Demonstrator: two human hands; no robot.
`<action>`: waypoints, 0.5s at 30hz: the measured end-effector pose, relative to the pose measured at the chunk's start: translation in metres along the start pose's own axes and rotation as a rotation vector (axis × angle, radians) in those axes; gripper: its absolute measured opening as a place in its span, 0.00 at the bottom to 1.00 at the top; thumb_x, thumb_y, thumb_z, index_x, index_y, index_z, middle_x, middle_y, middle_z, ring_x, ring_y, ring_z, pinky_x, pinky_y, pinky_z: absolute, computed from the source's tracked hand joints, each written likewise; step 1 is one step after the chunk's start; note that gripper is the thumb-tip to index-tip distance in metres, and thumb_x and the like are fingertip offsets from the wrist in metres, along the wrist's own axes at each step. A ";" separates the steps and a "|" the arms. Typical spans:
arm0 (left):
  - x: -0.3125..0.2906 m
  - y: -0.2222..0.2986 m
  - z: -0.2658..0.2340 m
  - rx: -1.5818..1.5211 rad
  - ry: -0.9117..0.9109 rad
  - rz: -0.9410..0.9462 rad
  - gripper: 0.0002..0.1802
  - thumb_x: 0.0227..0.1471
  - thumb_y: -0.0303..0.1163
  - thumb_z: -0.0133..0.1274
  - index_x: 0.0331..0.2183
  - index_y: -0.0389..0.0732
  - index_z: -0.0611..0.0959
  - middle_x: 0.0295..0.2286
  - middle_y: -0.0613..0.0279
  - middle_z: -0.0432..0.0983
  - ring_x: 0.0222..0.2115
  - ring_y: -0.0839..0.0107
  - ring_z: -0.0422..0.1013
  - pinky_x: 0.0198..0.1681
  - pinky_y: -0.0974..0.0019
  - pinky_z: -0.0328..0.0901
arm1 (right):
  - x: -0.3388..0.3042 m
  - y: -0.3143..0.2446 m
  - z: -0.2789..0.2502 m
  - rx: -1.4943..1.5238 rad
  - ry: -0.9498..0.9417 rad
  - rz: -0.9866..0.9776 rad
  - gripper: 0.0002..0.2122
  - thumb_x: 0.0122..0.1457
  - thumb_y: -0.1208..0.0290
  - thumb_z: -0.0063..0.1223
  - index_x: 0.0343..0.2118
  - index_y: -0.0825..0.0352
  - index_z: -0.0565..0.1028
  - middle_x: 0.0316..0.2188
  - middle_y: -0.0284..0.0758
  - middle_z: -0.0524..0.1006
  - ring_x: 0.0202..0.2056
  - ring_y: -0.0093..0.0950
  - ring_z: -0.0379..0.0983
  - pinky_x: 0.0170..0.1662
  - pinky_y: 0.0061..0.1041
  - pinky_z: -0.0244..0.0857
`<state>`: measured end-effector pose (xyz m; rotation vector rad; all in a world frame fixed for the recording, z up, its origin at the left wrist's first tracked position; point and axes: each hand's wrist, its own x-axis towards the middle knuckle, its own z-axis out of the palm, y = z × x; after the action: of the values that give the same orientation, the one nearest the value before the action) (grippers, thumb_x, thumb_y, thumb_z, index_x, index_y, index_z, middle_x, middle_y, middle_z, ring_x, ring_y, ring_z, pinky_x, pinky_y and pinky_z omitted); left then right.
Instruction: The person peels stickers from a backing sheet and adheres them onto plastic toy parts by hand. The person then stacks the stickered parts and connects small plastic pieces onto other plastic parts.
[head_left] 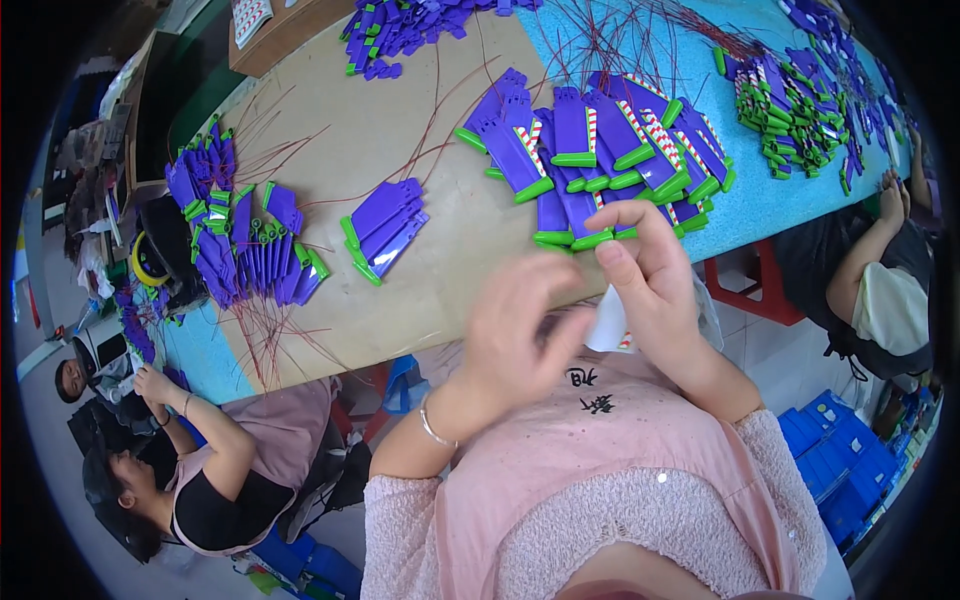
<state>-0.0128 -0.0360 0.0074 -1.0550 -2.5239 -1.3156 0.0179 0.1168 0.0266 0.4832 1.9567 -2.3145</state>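
Note:
My right hand (660, 290) is bent in front of my apron, its index finger and thumb curled toward each other. Its lower fingers hold a white sticker sheet (604, 326) with a bit of red striping along its lower edge. Close beside it, my left hand (525, 325) is smeared by motion, with the fingers bent and a bracelet on the wrist; whether it grips anything does not show. Just beyond both hands lies an overlapping pile of purple flat pieces with green tube ends (590, 170), several with red-and-white striped stickers.
A small stack of purple-and-green pieces (385, 228) lies mid-table, with a larger heap (245, 235) to its left. More heaps lie at the far edge (425, 30) and right (795, 110). Thin red wires trail across the table. A person (220, 450) works at the left; another person's arm (870, 245) is at right.

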 end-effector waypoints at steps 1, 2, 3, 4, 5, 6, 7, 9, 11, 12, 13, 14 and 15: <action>-0.006 0.016 -0.002 -0.281 -0.089 -0.187 0.16 0.41 0.25 0.54 0.36 0.36 0.74 0.32 0.53 0.71 0.35 0.56 0.68 0.39 0.60 0.64 | 0.000 0.000 0.001 0.002 -0.007 0.001 0.08 0.58 0.73 0.46 0.39 0.68 0.65 0.20 0.25 0.66 0.21 0.09 0.59 0.22 0.10 0.50; -0.009 0.024 -0.003 -0.563 -0.175 -0.374 0.14 0.40 0.23 0.55 0.34 0.36 0.75 0.31 0.55 0.72 0.32 0.58 0.69 0.36 0.62 0.65 | 0.001 0.002 0.001 0.009 -0.057 -0.024 0.08 0.58 0.74 0.46 0.38 0.69 0.65 0.22 0.26 0.67 0.23 0.10 0.60 0.24 0.11 0.52; -0.012 0.022 -0.001 -0.559 -0.170 -0.378 0.14 0.40 0.23 0.55 0.34 0.36 0.75 0.31 0.55 0.72 0.32 0.58 0.69 0.36 0.62 0.65 | 0.004 0.004 0.001 0.015 -0.108 -0.049 0.07 0.58 0.74 0.46 0.38 0.69 0.66 0.24 0.27 0.68 0.24 0.11 0.61 0.26 0.12 0.54; -0.016 0.017 0.002 -0.477 0.019 -0.381 0.14 0.39 0.23 0.55 0.34 0.35 0.75 0.30 0.56 0.72 0.30 0.61 0.69 0.32 0.63 0.65 | 0.005 0.006 0.002 0.021 -0.158 -0.074 0.07 0.58 0.74 0.45 0.38 0.69 0.66 0.26 0.28 0.69 0.26 0.12 0.62 0.29 0.14 0.57; -0.018 0.014 0.003 -0.392 0.207 -0.381 0.14 0.39 0.22 0.56 0.33 0.35 0.75 0.29 0.57 0.72 0.27 0.63 0.69 0.29 0.65 0.65 | 0.005 0.007 0.003 0.022 -0.167 -0.073 0.07 0.58 0.74 0.45 0.38 0.69 0.66 0.26 0.28 0.69 0.26 0.12 0.62 0.29 0.14 0.57; -0.014 0.005 0.000 -0.394 0.211 -0.382 0.14 0.39 0.22 0.56 0.33 0.35 0.75 0.29 0.57 0.72 0.27 0.63 0.69 0.29 0.65 0.65 | 0.005 0.007 0.003 0.039 -0.220 -0.003 0.06 0.58 0.75 0.45 0.36 0.70 0.67 0.26 0.28 0.69 0.27 0.13 0.62 0.32 0.14 0.58; -0.008 -0.008 -0.008 -0.252 0.203 -0.247 0.13 0.39 0.23 0.56 0.33 0.36 0.75 0.29 0.57 0.72 0.26 0.63 0.69 0.28 0.65 0.64 | 0.004 0.008 0.004 0.058 -0.271 0.069 0.05 0.57 0.76 0.44 0.35 0.71 0.67 0.27 0.28 0.69 0.28 0.13 0.63 0.35 0.15 0.60; -0.002 -0.012 -0.014 -0.113 0.199 -0.118 0.13 0.39 0.24 0.57 0.33 0.36 0.75 0.29 0.57 0.72 0.25 0.63 0.68 0.28 0.65 0.62 | 0.005 0.011 0.007 0.079 -0.240 0.045 0.04 0.56 0.78 0.45 0.33 0.72 0.68 0.27 0.29 0.68 0.30 0.16 0.65 0.39 0.16 0.61; 0.002 -0.006 -0.016 -0.035 0.146 -0.052 0.11 0.40 0.26 0.57 0.31 0.36 0.76 0.27 0.57 0.72 0.25 0.62 0.67 0.28 0.65 0.61 | 0.008 0.016 0.011 -0.032 -0.177 -0.296 0.05 0.55 0.79 0.47 0.33 0.72 0.68 0.29 0.31 0.69 0.33 0.17 0.66 0.40 0.17 0.61; -0.002 -0.006 -0.016 -0.039 0.152 -0.055 0.11 0.40 0.26 0.57 0.31 0.36 0.76 0.27 0.57 0.72 0.25 0.62 0.67 0.28 0.65 0.61 | 0.007 0.014 0.015 -0.039 -0.180 -0.295 0.05 0.55 0.79 0.47 0.33 0.72 0.68 0.29 0.31 0.69 0.33 0.17 0.66 0.40 0.17 0.61; -0.008 -0.006 -0.016 -0.107 0.100 -0.131 0.10 0.40 0.27 0.57 0.29 0.36 0.76 0.26 0.57 0.71 0.25 0.62 0.67 0.28 0.65 0.61 | 0.004 0.010 0.021 0.114 -0.132 -0.215 0.05 0.54 0.79 0.49 0.33 0.73 0.68 0.29 0.32 0.69 0.34 0.18 0.66 0.40 0.18 0.61; -0.012 -0.007 -0.017 -0.176 0.047 -0.205 0.09 0.40 0.28 0.58 0.27 0.36 0.77 0.24 0.57 0.71 0.25 0.62 0.66 0.28 0.65 0.60 | 0.002 0.008 0.025 0.264 -0.082 -0.134 0.05 0.53 0.80 0.50 0.32 0.73 0.69 0.30 0.33 0.69 0.34 0.19 0.66 0.39 0.19 0.61; -0.013 -0.009 -0.019 -0.182 0.055 -0.208 0.09 0.40 0.28 0.58 0.27 0.36 0.77 0.24 0.57 0.71 0.25 0.62 0.66 0.28 0.65 0.60 | 0.003 0.008 0.023 0.255 -0.085 -0.132 0.05 0.53 0.80 0.50 0.32 0.73 0.69 0.30 0.33 0.69 0.34 0.19 0.66 0.39 0.19 0.61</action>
<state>-0.0124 -0.0605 0.0077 -0.7872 -2.5696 -1.6310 0.0130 0.0930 0.0212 0.2718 1.7139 -2.6347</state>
